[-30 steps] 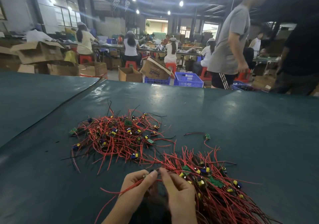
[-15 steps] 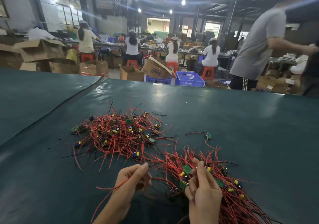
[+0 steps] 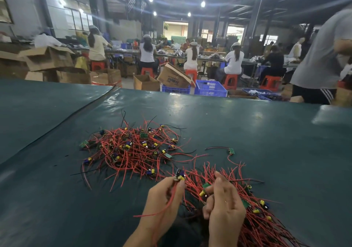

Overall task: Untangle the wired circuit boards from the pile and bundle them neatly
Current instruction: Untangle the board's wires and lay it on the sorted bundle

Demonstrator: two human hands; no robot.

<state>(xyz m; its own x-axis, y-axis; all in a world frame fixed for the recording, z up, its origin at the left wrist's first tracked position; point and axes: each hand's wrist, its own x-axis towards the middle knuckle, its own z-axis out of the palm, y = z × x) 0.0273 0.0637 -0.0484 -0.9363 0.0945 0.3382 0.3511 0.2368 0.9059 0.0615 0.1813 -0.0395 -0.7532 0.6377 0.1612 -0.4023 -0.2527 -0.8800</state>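
Head view: the left hand pinches one wired circuit board by its body, and its red lead trails down past the palm. The right hand has its fingers curled into the near heap; whether they clamp a strand I cannot tell. The boards look light, with probably fragile joints, and the wires limp and snag-prone, so hold the board edge and draw slowly. The far pile on the worktop overlaps the heap's leads. A stray board lies apart.
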